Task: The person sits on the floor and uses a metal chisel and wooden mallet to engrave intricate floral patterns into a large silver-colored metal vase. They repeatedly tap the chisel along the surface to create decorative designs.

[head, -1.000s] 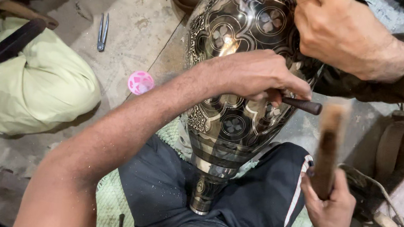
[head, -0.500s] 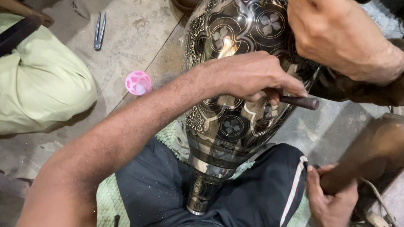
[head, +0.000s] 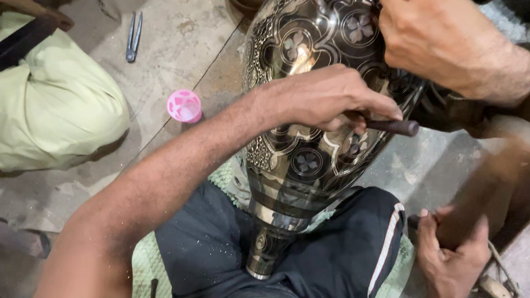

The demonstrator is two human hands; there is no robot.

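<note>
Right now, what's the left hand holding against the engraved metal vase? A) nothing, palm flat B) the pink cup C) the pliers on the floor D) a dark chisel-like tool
D: the left hand closes around a dark chisel-like tool whose end sticks out past the fingers, set against the engraved metal vase; the pink cup sits apart on the floor.

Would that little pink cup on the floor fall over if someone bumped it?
Probably. The pink cup looks small and thin, likely light plastic, so a nudge could slide or tip it. It seems round, so once tipped it might roll across the concrete floor.
</note>
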